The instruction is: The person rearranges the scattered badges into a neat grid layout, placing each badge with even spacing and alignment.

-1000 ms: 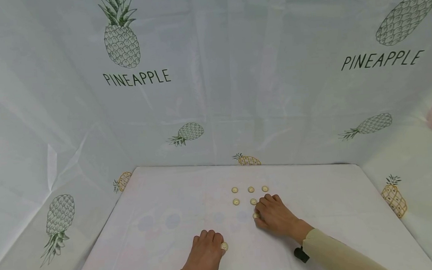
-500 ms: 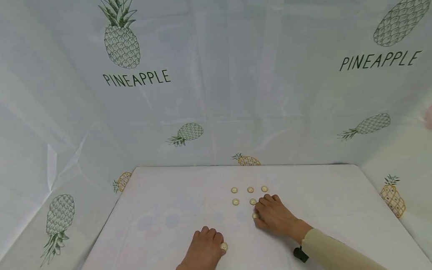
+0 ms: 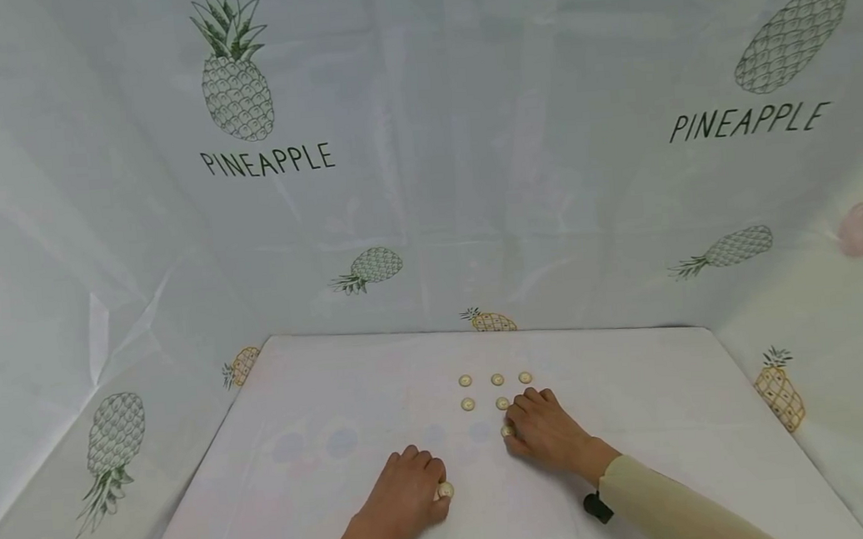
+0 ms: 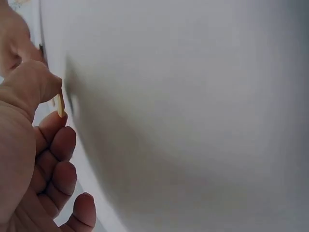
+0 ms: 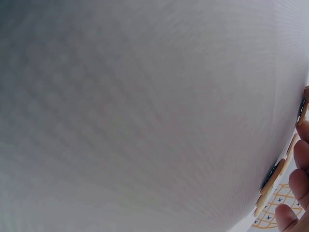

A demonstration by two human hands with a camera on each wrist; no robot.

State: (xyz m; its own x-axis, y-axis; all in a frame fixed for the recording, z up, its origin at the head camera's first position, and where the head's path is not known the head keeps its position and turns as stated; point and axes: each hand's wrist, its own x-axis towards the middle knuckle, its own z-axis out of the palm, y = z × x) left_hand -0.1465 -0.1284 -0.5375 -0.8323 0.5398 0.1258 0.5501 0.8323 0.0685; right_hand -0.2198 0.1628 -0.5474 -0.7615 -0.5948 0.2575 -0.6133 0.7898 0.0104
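Near the front of the table, my left hand (image 3: 405, 493) pinches a pale round wooden button (image 3: 445, 490) between thumb and index finger. In the left wrist view this button (image 4: 61, 105) shows edge-on, raised off the surface, with the other fingers loosely curled below. Farther forward and right, my right hand (image 3: 546, 430) grips another button (image 3: 508, 432) at the table surface between thumb and fingers. Its knuckles are right beside a button (image 3: 503, 403) of the middle row. The right wrist view shows fingertips (image 5: 300, 154) at the edge, beside tilted-looking buttons (image 5: 273, 176).
Beyond the right hand, a back row has three buttons (image 3: 497, 379), and another button (image 3: 468, 404) lies at the left of the row in front. A white cloth covers the table (image 3: 320, 394). Pineapple-print curtains (image 3: 485, 182) stand along its back and sides.
The left hand turns slightly, so its thumb now shows below the button. The right hand keeps its hold on the other button. The head view has shifted a little.
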